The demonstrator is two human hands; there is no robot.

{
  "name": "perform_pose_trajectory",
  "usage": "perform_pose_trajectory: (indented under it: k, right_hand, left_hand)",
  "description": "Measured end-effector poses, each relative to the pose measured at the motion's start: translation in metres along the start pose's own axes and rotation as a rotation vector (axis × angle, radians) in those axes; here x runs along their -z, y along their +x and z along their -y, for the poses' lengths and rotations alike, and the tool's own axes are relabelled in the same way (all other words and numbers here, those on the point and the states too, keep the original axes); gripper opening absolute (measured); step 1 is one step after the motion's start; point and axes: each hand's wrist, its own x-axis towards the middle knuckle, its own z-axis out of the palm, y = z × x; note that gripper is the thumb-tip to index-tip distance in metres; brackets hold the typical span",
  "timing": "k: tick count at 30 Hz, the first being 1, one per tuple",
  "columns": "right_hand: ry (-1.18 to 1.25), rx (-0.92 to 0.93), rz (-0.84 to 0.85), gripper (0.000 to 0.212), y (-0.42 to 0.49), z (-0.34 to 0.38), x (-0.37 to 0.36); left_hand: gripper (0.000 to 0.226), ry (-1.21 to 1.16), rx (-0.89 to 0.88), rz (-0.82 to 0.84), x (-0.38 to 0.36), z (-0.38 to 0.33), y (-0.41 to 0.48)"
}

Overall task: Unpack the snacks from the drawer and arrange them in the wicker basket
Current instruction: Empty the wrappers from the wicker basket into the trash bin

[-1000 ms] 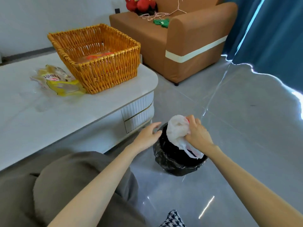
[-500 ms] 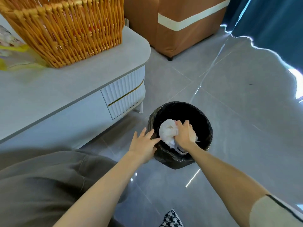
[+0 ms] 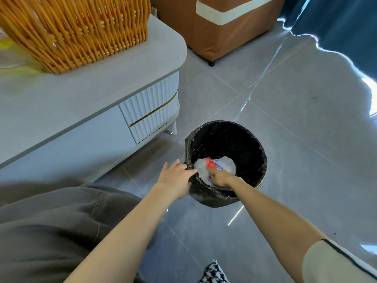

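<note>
Bin [image 3: 247, 142], one, left hand [image 3: 175, 179] gripping rim, right hand [image 3: 220, 178] seemingly inside

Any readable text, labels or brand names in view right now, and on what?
None can be read.
Print on the white plastic bag in the bin: blue and red, too blurred to read.
Print on the yellow packet beside the wicker basket: blurred, nothing legible.
</note>
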Motion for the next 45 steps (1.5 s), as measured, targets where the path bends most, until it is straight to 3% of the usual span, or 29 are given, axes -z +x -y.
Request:
perform_pose_trajectory:
  k: [7,16,28,33,38,45]
  right_hand:
    - [0.038,0.123,-0.329,0.046,-0.069,0.014,0.048]
    - [0.243,0.426,-0.719,0.032,-0.169,0.058,0.093]
    - [0.176,0.794,-0.767,0.034,-0.238,0.219,0.13]
    - [0.081,0.907,-0.738,0.036,-0.237,0.311,0.122]
    - [-0.038,1.043,-0.77,0.05,-0.219,0.395,0.114]
    - [-0.179,0.96,-0.704,0.077,-0.163,0.485,0.115]
  left_hand:
    - [0.05,-0.096,0.033,-0.144,0.021,-0.003,-0.007]
    - [0.044,-0.162,0.075,-0.564,0.076,0.001,-0.074]
    - [0.045,-0.293,0.32,-0.991,0.143,0.086,-0.228]
    - [0.046,-0.549,0.494,-1.121,0.129,0.161,-0.28]
    - [0.07,-0.795,0.581,-1.138,0.124,0.226,-0.288]
    - [0.105,-0.883,0.532,-1.144,0.141,0.287,-0.253]
